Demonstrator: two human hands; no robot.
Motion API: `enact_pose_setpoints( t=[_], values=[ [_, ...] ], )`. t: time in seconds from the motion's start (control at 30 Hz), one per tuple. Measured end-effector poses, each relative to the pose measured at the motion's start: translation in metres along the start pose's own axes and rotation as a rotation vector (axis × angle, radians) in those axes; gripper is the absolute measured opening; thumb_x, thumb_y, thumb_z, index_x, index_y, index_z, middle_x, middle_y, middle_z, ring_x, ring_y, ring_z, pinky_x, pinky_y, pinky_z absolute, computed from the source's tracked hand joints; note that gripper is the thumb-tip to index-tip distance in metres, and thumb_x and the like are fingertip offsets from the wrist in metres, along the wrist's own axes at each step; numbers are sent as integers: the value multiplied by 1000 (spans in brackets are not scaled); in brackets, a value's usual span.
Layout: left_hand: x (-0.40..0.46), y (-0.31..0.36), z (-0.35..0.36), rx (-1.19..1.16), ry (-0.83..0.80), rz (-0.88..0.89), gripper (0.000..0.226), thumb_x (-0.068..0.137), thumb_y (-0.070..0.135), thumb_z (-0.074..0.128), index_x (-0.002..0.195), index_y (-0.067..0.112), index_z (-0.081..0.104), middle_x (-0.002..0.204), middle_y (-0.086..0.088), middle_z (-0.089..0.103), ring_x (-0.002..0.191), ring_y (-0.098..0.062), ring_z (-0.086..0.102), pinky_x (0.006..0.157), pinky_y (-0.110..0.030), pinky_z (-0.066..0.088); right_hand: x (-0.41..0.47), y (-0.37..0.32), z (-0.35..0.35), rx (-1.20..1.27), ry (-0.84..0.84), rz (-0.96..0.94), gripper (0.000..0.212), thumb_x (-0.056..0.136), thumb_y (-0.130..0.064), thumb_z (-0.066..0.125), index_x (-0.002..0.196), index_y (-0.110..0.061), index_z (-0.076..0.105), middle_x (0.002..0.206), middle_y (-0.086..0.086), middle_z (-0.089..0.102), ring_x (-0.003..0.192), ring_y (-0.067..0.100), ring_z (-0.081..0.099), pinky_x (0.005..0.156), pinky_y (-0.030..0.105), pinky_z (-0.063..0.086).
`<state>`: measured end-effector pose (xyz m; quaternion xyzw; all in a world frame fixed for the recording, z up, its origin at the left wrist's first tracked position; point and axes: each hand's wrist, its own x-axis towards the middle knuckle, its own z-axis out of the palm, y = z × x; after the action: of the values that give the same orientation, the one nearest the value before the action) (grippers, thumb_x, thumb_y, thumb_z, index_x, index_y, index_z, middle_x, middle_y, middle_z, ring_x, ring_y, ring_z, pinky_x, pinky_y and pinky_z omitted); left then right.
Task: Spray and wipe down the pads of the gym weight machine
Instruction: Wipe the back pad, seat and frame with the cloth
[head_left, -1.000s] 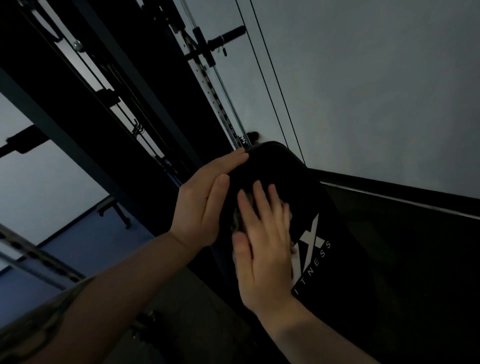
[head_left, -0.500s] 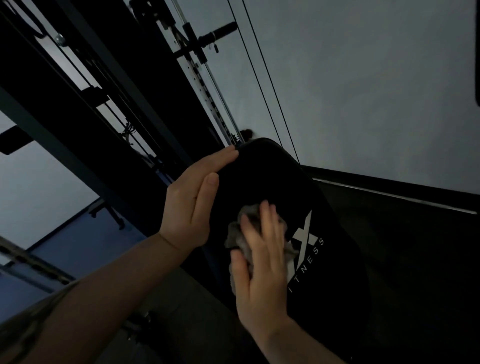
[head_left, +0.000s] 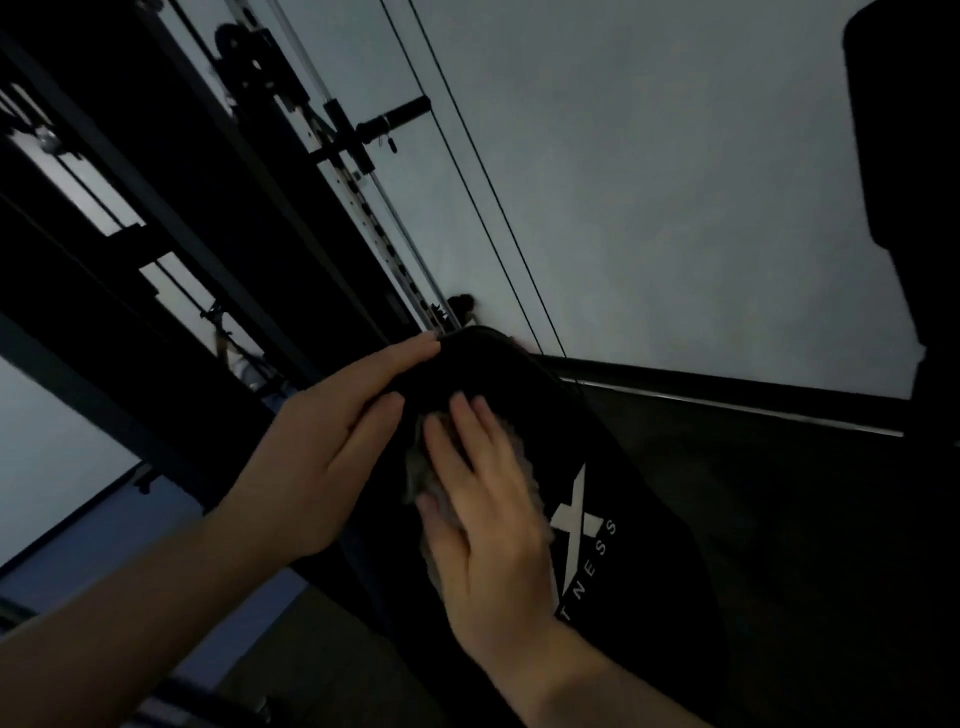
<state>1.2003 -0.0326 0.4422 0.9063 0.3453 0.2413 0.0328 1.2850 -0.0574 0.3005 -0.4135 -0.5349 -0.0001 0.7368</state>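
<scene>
A long black pad (head_left: 639, 525) with a white X logo and "FITNESS" lettering runs from the middle of the view down to the lower right. My left hand (head_left: 322, 457) lies against the pad's upper left edge, fingers straight, fingertips at its top corner. My right hand (head_left: 488, 525) presses flat on a grey cloth (head_left: 421, 467) that lies on the pad's face. The cloth shows only at the hand's left and right edges. The scene is dim.
The machine's black frame uprights (head_left: 171, 218), cables (head_left: 467, 171) and a perforated adjustment rail (head_left: 374, 228) with a handle (head_left: 395, 117) rise behind the pad. A pale wall fills the upper right. Another dark shape (head_left: 904, 171) hangs at the right edge. Dark floor lies below.
My right hand slid the cloth down the pad, then back up toward the top. My left hand stayed on the pad's upper edge. The camera tilted slightly.
</scene>
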Motion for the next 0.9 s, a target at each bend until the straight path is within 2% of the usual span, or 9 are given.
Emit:
enact_pose_setpoints(
  t=[0.13, 0.27, 0.4, 0.53, 0.6, 0.67, 0.77, 0.83, 0.9],
  values=[
    [14, 11, 10, 22, 24, -46, 41, 96, 26, 41, 135, 35, 47, 131, 31, 47, 121, 15, 44, 96, -1, 32, 25, 9, 2, 40, 57, 44, 41, 103, -23, 41, 143, -12, 42, 153, 3, 37, 146, 18, 30, 118, 33, 27],
    [11, 10, 16, 19, 94, -51, 38, 97, 28, 47, 134, 35, 50, 132, 29, 49, 123, 12, 44, 100, -6, 34, -18, 30, -12, 64, 43, 227, 44, 106, -36, 31, 150, -35, 28, 159, -16, 24, 147, 11, 24, 118, 22, 21],
    [9, 9, 19, -62, 189, -100, 35, 94, 28, 53, 128, 33, 57, 126, 24, 57, 117, 8, 53, 98, -10, 40, 38, 35, -4, 121, 107, 276, 45, 104, -33, 36, 146, -16, 39, 154, -9, 32, 145, 10, 29, 118, 32, 28],
    [6, 14, 22, 77, 223, -91, 36, 94, 28, 49, 129, 27, 58, 126, 27, 52, 120, 11, 48, 99, -5, 35, 46, 51, -8, 138, 55, 196, 44, 101, -23, 40, 143, -12, 45, 152, -5, 35, 144, 11, 32, 117, 36, 31],
    [7, 16, 24, 171, 236, -107, 37, 95, 30, 45, 130, 28, 56, 127, 26, 51, 120, 10, 46, 100, -5, 34, 19, 64, -18, 116, 55, 258, 45, 102, -27, 36, 145, -18, 40, 155, -3, 35, 145, 10, 30, 118, 39, 31],
    [7, 18, 27, 310, 247, -111, 40, 96, 33, 39, 132, 28, 55, 130, 19, 53, 120, 4, 48, 99, -12, 39, 15, 67, -23, 113, 45, 323, 44, 102, -31, 34, 145, -23, 39, 155, -6, 35, 144, 7, 29, 118, 40, 30],
    [6, 25, 34, 465, 243, -122, 45, 94, 34, 33, 133, 24, 54, 133, 7, 57, 117, -11, 57, 92, -25, 44, 64, 54, -23, 205, -48, 387, 41, 103, -32, 39, 143, -25, 46, 150, -8, 42, 140, 1, 33, 117, 33, 31],
    [6, 32, 36, 510, 215, -183, 50, 92, 37, 32, 137, 26, 49, 136, 6, 55, 119, -14, 56, 91, -24, 41, 90, 48, -22, 260, -133, 307, 37, 103, -28, 43, 138, -25, 52, 142, -8, 52, 133, 2, 43, 113, 31, 37],
    [6, 38, 38, 549, 191, -237, 54, 90, 40, 30, 141, 28, 43, 138, 7, 53, 121, -15, 54, 92, -26, 43, 84, 53, -31, 232, -206, 278, 34, 102, -27, 44, 134, -33, 53, 134, -17, 55, 127, -5, 46, 108, 23, 39]
  ],
)
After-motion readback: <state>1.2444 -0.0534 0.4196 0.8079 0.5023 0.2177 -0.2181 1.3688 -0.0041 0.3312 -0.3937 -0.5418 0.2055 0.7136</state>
